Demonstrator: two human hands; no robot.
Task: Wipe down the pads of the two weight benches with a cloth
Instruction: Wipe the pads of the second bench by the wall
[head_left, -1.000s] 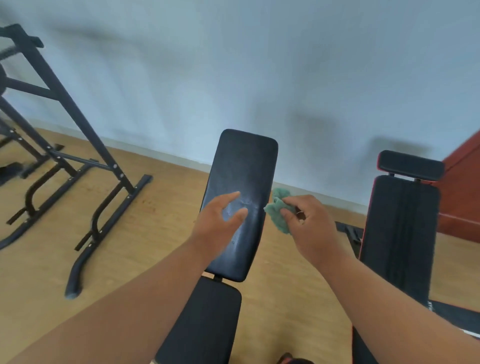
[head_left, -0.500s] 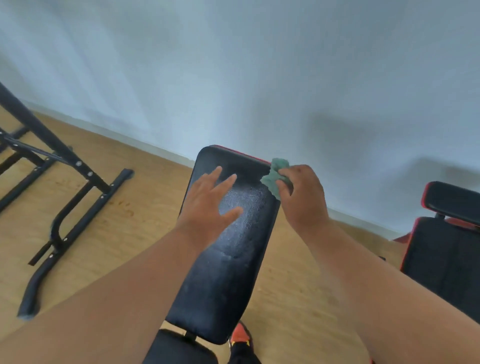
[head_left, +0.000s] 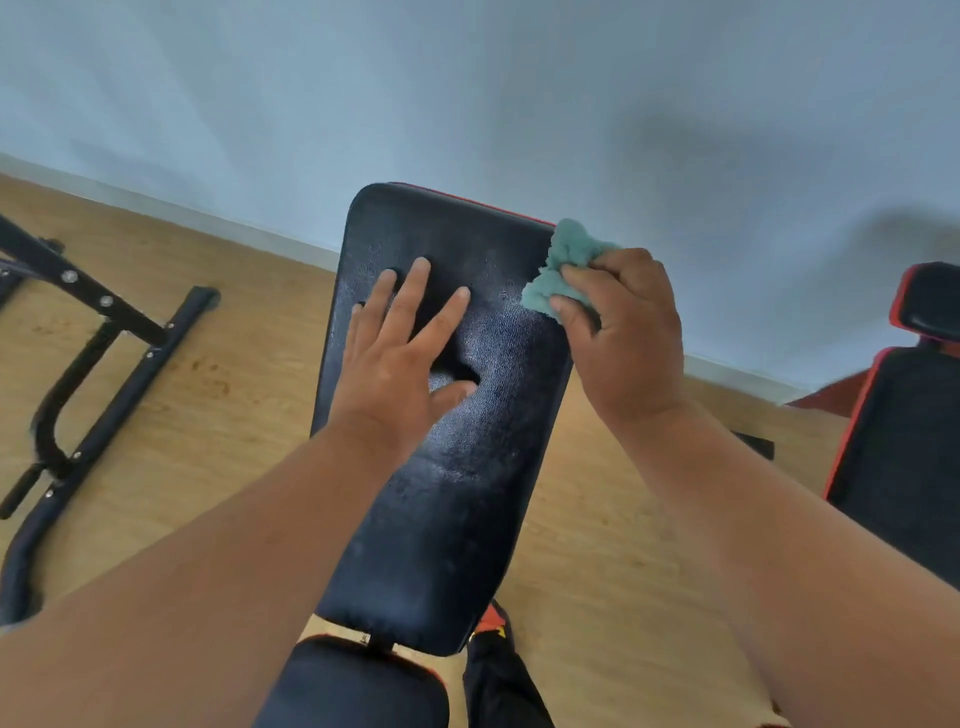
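A black back pad (head_left: 457, 493) of the near weight bench runs up the middle of the view, tilted upward, with its seat pad (head_left: 358, 686) below it. My left hand (head_left: 400, 358) presses flat on the upper part of the back pad, fingers spread. My right hand (head_left: 623, 332) grips a bunched teal cloth (head_left: 561, 270) against the pad's upper right edge. The second bench, black with red trim (head_left: 904, 457), stands at the right edge, with its headrest (head_left: 930, 301) above.
A black steel exercise frame (head_left: 98, 374) stands on the wooden floor at the left. A pale wall with a skirting board runs behind the benches. A black and red shoe (head_left: 493, 644) shows beside the seat pad.
The view has closed in on the near bench. My left hand moved from above the pad to lie flat on it, and my right hand carried the cloth up to the pad's top right edge.
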